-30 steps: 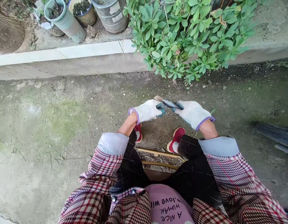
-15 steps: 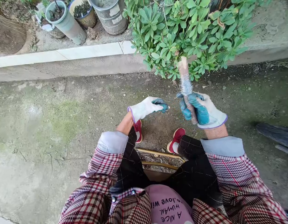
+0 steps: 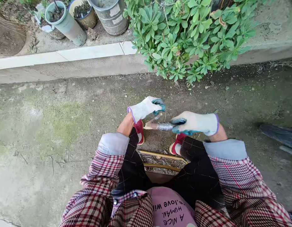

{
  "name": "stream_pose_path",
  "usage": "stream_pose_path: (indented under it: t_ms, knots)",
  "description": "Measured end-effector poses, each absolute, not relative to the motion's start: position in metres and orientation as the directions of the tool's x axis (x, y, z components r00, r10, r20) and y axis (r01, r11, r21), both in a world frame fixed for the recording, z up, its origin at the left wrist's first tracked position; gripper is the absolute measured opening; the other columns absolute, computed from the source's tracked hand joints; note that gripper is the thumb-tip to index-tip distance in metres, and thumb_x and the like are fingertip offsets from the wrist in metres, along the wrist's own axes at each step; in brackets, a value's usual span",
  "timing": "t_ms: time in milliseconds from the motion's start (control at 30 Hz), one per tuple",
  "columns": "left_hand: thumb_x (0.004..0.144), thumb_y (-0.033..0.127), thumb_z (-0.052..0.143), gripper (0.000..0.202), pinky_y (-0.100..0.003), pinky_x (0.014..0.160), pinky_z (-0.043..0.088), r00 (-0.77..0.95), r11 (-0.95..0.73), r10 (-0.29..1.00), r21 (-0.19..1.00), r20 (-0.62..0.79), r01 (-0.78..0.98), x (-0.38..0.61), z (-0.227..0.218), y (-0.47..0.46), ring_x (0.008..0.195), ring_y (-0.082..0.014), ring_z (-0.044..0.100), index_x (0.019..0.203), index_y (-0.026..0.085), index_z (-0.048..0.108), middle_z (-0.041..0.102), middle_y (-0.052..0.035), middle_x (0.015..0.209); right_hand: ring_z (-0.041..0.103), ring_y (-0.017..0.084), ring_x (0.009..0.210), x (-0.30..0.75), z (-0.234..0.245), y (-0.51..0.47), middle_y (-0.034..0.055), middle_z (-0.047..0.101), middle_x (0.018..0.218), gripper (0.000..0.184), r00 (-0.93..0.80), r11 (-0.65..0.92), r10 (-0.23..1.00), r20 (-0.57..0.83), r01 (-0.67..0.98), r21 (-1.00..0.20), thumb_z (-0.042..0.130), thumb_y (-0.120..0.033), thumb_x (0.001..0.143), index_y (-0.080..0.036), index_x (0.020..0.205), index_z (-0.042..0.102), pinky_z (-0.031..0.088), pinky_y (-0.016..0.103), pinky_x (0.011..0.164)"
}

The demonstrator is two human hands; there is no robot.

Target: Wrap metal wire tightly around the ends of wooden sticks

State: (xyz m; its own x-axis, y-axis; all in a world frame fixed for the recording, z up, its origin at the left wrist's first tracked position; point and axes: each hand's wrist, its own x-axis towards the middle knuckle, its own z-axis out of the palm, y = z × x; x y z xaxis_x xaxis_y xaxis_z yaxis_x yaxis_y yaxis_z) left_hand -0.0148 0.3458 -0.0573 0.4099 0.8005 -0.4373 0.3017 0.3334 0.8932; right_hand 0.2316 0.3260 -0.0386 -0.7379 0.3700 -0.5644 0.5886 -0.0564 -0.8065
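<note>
My right hand [image 3: 187, 123], in a white glove with blue-green coated palm, is closed round a short wooden stick [image 3: 149, 126]. The stick lies nearly level, its pale cut end pointing left; a blurred streak shows just above that end. Shiny silvery strand [image 3: 165, 126] is wound round it beside my fingers. In a matching glove, my left hand [image 3: 157, 105] is closed just above and left of the stick, apart from it. A very thin line shows by its fingertips, seemingly the strand's free length; the grip itself is hidden by the glove.
Ahead, a leafy green bush [image 3: 174, 41] overhangs a low white-tiled ledge [image 3: 89, 53]. Several pots stand on that ledge, among them a grey bucket [image 3: 110, 17]. Below me are red shoes [image 3: 140, 130] and a yellowish metal frame [image 3: 160, 154]. A dark object [image 3: 278, 134] lies at right.
My right hand has swung the stick from upright to nearly level, its far end now toward my left hand. My left hand has shifted slightly left and stays closed.
</note>
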Motion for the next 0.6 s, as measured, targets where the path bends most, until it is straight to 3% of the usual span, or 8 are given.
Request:
stream_pose_path:
  t_ms: [100,167,267,367,467,533,600]
  knots:
    - [0.077,0.013,0.067,0.009,-0.021,0.052,0.035,0.364,0.347,0.79,0.85,-0.493,0.397,-0.016,-0.058,0.343,0.054,-0.0071,0.046,0.068,0.016,0.067,0.056,0.004,0.06,0.063,0.018,0.066,0.224,-0.055,0.331,0.0051,0.074,0.078,0.015,-0.535,0.228,0.51,-0.674,0.839,-0.494,0.068,-0.032,0.088,-0.02,0.085,0.075,0.044,0.03,0.06]
    - [0.077,0.012,0.066,0.014,-0.022,0.049,0.031,0.34,0.364,0.784,0.827,-0.52,0.427,-0.013,-0.058,0.34,0.05,-0.0065,0.042,0.064,0.016,0.063,0.051,0.0048,0.055,0.066,0.023,0.072,0.225,-0.063,0.338,0.0096,0.077,0.086,0.016,-0.385,0.225,0.622,-0.682,0.922,-0.315,0.067,-0.032,0.089,-0.02,0.091,0.077,0.045,0.034,0.063]
    - [0.079,0.009,0.064,0.01,-0.021,0.051,0.036,0.345,0.428,0.766,0.831,-0.542,0.355,-0.006,-0.054,0.338,0.05,-0.0069,0.047,0.072,0.015,0.067,0.057,0.0038,0.058,0.07,0.026,0.08,0.231,-0.064,0.348,0.0122,0.078,0.094,0.021,-0.261,0.136,0.769,-0.583,0.959,-0.249,0.067,-0.037,0.093,-0.02,0.102,0.076,0.048,0.036,0.067]
    - [0.082,0.007,0.061,0.011,-0.023,0.06,0.047,0.366,0.445,0.77,0.851,-0.522,0.278,-0.003,-0.048,0.34,0.058,-0.009,0.058,0.079,0.012,0.07,0.066,0.0002,0.066,0.067,0.023,0.072,0.232,-0.053,0.348,0.0087,0.075,0.086,0.019,-0.194,-0.068,0.861,-0.47,0.872,-0.484,0.066,-0.038,0.096,-0.021,0.099,0.072,0.05,0.034,0.062]
    - [0.084,0.009,0.062,0.012,-0.023,0.068,0.051,0.392,0.408,0.784,0.876,-0.481,0.258,-0.005,-0.049,0.343,0.066,-0.0097,0.062,0.086,0.011,0.074,0.073,-0.0023,0.075,0.055,0.016,0.054,0.226,-0.04,0.338,0.002,0.067,0.072,0.021,-0.161,-0.353,0.869,-0.468,0.462,-0.814,0.073,-0.042,0.09,-0.022,0.088,0.067,0.048,0.031,0.048]
    - [0.084,0.012,0.065,0.011,-0.024,0.071,0.051,0.391,0.381,0.796,0.885,-0.462,0.268,-0.008,-0.056,0.345,0.07,-0.0107,0.063,0.088,0.012,0.075,0.075,-0.0034,0.08,0.051,0.013,0.047,0.223,-0.031,0.332,0.0002,0.065,0.067,0.03,-0.235,-0.427,0.852,-0.468,0.208,-0.88,0.082,-0.047,0.082,-0.022,0.081,0.065,0.045,0.029,0.041]
    - [0.083,0.015,0.067,0.009,-0.026,0.075,0.053,0.396,0.337,0.811,0.897,-0.431,0.285,-0.012,-0.066,0.347,0.075,-0.0126,0.064,0.087,0.012,0.075,0.076,-0.0045,0.084,0.051,0.012,0.045,0.223,-0.025,0.328,0.0002,0.066,0.065,0.037,-0.331,-0.436,0.835,-0.44,0.09,-0.895,0.088,-0.05,0.075,-0.023,0.076,0.064,0.044,0.027,0.039]
